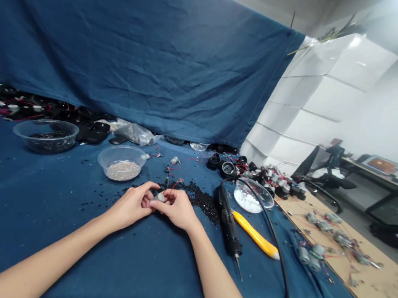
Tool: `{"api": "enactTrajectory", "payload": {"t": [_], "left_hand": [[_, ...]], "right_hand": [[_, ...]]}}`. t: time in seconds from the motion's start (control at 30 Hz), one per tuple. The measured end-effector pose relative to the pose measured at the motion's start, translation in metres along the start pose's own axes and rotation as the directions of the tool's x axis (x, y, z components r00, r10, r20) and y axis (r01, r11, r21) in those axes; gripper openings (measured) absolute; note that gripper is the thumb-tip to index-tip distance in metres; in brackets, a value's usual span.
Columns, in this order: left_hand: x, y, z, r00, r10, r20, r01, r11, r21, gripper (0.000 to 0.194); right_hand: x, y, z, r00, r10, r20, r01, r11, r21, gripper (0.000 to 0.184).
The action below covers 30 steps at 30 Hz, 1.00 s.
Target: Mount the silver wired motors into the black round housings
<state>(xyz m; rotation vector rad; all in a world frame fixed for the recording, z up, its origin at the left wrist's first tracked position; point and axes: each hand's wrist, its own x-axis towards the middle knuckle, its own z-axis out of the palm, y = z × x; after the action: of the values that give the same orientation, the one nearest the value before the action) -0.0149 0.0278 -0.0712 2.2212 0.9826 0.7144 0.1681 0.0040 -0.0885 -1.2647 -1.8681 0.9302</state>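
Observation:
Both my hands meet over the blue cloth around a small grey motor point(159, 197) with thin red and dark wires rising from it. My left hand point(135, 203) has its fingers curled against the motor's left side. On the other side, my right hand point(177, 208) pinches it between thumb and fingers. Part of the motor is hidden by the fingers. Just beyond the hands lies a spread of small black pieces point(199, 196). Another small motor with wires point(174, 161) rests farther back.
A clear bowl of small metallic pieces point(122, 170) stands left, near a bowl of dark parts point(48, 136). To the right lie a black electric screwdriver point(228, 222) with its cable, a yellow-handled tool point(256, 235) and a bowl of white material point(249, 200). Several motors point(312, 257) lie farther right.

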Motion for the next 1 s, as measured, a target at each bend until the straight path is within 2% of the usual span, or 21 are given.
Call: {"api": "enactTrajectory", "payload": {"t": [0.6,1.0], "left_hand": [[-0.0014,0.0030,-0.0004,0.998,0.040,-0.038,-0.038,0.999,0.039,0.027],[0.0019,0.0014,0.0013,1.000,0.031,-0.006,-0.031,0.999,0.036,0.028]], "right_hand": [[-0.0023,-0.0075,-0.0006,0.998,0.023,-0.056,-0.030,0.990,-0.135,0.027],[-0.0013,-0.0039,-0.0028,0.998,0.007,-0.065,-0.021,0.977,-0.211,0.028]]}}
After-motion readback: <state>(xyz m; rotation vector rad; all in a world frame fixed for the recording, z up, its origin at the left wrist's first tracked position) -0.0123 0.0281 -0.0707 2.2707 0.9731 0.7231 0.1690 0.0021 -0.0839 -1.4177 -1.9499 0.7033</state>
